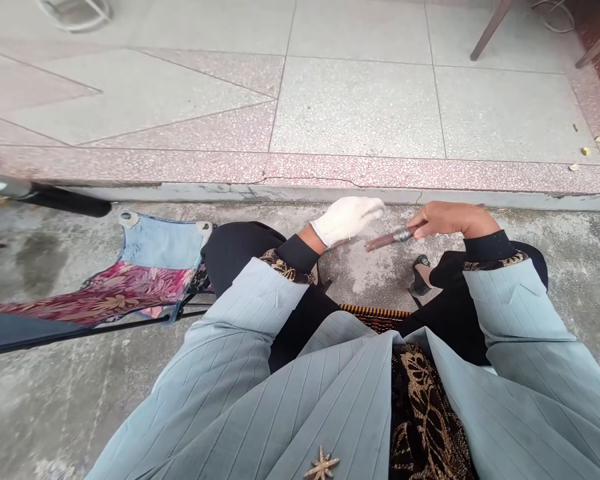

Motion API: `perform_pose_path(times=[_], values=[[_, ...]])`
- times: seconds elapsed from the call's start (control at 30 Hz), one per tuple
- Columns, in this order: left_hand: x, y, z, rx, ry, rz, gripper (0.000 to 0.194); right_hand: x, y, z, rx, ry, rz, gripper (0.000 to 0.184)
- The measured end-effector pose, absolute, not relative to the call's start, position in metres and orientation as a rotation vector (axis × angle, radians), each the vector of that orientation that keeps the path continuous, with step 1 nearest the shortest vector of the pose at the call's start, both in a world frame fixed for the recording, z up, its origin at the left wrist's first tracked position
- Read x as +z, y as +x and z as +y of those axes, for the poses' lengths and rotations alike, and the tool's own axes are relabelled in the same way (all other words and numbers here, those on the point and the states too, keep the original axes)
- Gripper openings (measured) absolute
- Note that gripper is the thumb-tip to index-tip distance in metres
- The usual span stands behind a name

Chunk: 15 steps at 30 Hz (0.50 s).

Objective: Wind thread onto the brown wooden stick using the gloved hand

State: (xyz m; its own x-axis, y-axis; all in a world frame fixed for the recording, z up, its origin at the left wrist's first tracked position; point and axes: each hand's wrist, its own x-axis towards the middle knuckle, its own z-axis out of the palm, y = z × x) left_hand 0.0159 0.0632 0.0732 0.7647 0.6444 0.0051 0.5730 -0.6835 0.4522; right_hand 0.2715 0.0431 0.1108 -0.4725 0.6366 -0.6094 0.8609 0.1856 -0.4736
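Note:
My left hand (347,219) wears a white glove and is held out over my knees, its fingers stretched toward the right and nothing in them. My right hand (450,220), bare, grips a slim reddish-brown stick with a silver band (393,238), which points left toward the gloved fingers. The stick's tip lies just below the glove, apart from it. Both arms are in pale blue pinstriped sleeves with black and gold cuffs.
I sit over a rough concrete floor (55,393) before a low step of pink and grey tiles (360,107). A folding seat of blue and red floral cloth (130,280) stands at my left. A dark tube (55,197) lies further left. Chair legs (490,30) show at the top right.

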Motion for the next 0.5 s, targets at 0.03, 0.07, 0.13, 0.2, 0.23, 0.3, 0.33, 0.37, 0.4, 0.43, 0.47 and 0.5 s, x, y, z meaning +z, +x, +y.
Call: perform_pose_path(times=[0.03, 0.07, 0.13, 0.2, 0.23, 0.3, 0.33, 0.37, 0.4, 0.43, 0.47, 0.5], values=[[0.073, 0.014, 0.065, 0.241, 2.463, 0.929, 0.037, 0.114, 0.272, 0.04, -1.328, 1.312, 2.203, 0.027], [0.072, 0.013, 0.065, 0.229, 2.402, 0.929, 0.037, 0.117, 0.272, 0.037, -1.468, 1.258, 2.227, 0.031], [0.067, 0.014, 0.064, 0.163, 2.328, 0.911, 0.04, 0.122, 0.274, 0.032, -1.685, 1.325, 2.319, 0.038], [0.062, 0.018, 0.058, 0.091, 2.32, 0.886, 0.041, 0.122, 0.276, 0.03, -1.841, 1.536, 2.414, 0.041], [0.059, 0.022, 0.054, 0.063, 2.336, 0.864, 0.041, 0.12, 0.276, 0.03, -1.877, 1.662, 2.442, 0.04], [0.055, 0.028, 0.046, 0.019, 2.406, 0.825, 0.038, 0.113, 0.277, 0.032, -1.804, 1.934, 2.45, 0.037], [0.053, 0.031, 0.043, -0.009, 2.459, 0.817, 0.038, 0.108, 0.276, 0.033, -1.682, 2.059, 2.431, 0.035], [0.052, 0.034, 0.04, -0.035, 2.523, 0.814, 0.038, 0.104, 0.276, 0.035, -1.516, 2.151, 2.403, 0.033], [0.052, 0.035, 0.038, -0.06, 2.589, 0.816, 0.038, 0.099, 0.274, 0.037, -1.328, 2.2, 2.366, 0.031], [0.052, 0.036, 0.038, -0.082, 2.648, 0.819, 0.039, 0.095, 0.272, 0.038, -1.142, 2.203, 2.325, 0.03], [0.053, 0.036, 0.038, -0.105, 2.694, 0.822, 0.04, 0.091, 0.27, 0.038, -0.98, 2.162, 2.278, 0.028], [0.055, 0.035, 0.039, -0.125, 2.723, 0.822, 0.04, 0.088, 0.267, 0.038, -0.868, 2.082, 2.232, 0.025]])
